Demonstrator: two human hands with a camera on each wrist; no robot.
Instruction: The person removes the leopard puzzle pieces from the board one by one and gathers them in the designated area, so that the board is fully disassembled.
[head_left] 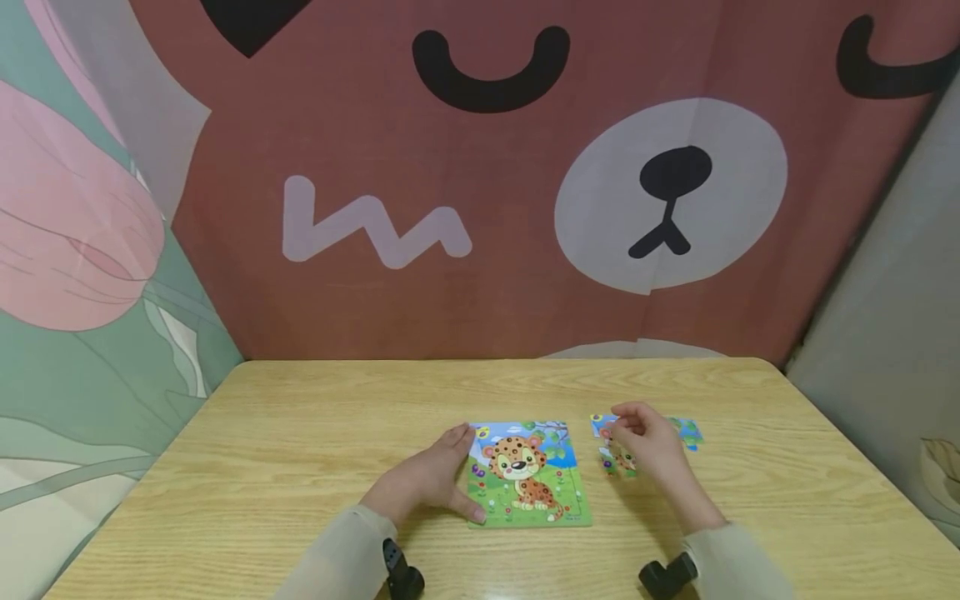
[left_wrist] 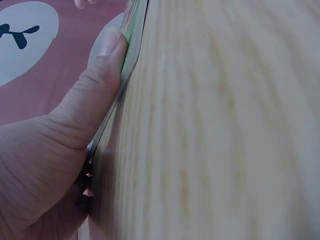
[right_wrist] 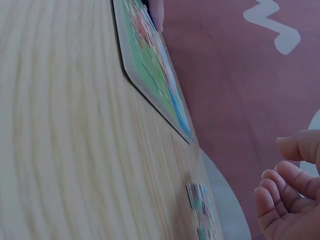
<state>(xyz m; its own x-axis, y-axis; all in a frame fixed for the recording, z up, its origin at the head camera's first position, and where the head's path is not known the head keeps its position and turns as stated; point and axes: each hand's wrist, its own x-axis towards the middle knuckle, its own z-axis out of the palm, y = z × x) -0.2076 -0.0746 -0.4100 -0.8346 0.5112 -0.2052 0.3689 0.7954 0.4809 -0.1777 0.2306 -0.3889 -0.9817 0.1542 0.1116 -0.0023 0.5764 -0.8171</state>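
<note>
A square jigsaw puzzle [head_left: 525,475] with a cartoon leopard on grass lies flat on the table. My left hand [head_left: 431,475] holds it along its left side, fingertips at the upper left corner and thumb across the lower left one. In the left wrist view, the thumb [left_wrist: 92,85] lies over the board's edge. To the right of the board, my right hand [head_left: 652,442] hovers above loose puzzle pieces [head_left: 617,461] and partly hides them. Its fingers [right_wrist: 295,177] are loosely bent in the right wrist view, the thumb apart and nothing visible between them.
More loose pieces [head_left: 687,431] lie beyond the right hand. The wooden table [head_left: 300,433] extends to a back edge against a curtain [head_left: 510,308] printed with a bear face. Black wrist cameras [head_left: 667,575] sit low over the near part of the table.
</note>
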